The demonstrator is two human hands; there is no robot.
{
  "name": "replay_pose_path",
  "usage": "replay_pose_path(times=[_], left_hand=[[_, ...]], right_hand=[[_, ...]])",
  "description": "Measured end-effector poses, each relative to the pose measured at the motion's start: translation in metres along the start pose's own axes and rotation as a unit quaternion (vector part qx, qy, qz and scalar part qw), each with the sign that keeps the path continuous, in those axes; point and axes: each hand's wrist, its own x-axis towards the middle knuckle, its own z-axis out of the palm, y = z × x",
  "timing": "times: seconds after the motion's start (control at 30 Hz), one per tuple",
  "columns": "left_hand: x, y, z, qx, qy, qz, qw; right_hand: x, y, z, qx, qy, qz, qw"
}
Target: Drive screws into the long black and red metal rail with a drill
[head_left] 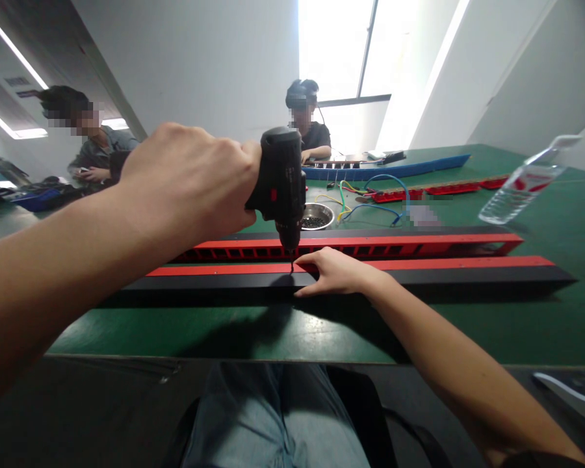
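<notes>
A black power screwdriver [283,175] is held upright by my left hand [195,172], whose fingers wrap round its grip. The tool's bit points down onto the seam of a long black and red bar [468,276] lying across the green table. Just right of the bit, my right hand [336,272] grips the bar, thumb on the near side and fingers on the top. Behind it lies a second long red bar [361,247] with a row of square openings. A metal bowl [316,216] of small dark screws sits beyond the bars.
The green table [517,331] holds a water bottle [521,185] at the right, coloured wires [344,201], red strips [433,190] and a long blue bar [394,170]. One person [316,133] sits across, another [97,149] at the left.
</notes>
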Motion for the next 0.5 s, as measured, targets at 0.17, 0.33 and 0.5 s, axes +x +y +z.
replay_pose_path(times=[0.17, 0.33, 0.5], left_hand=[[-0.003, 0.001, 0.002, 0.027, 0.001, -0.014, 1.0], [0.001, -0.004, -0.003, 0.001, -0.016, -0.026, 1.0], [0.016, -0.014, -0.015, -0.087, -0.115, -0.011, 0.989]], right_hand=[[0.0, -0.001, 0.0, -0.008, 0.0, 0.001, 1.0], [0.0, -0.001, -0.001, -0.007, -0.002, -0.004, 1.0], [-0.001, -0.001, -0.002, 0.002, -0.007, -0.002, 1.0]])
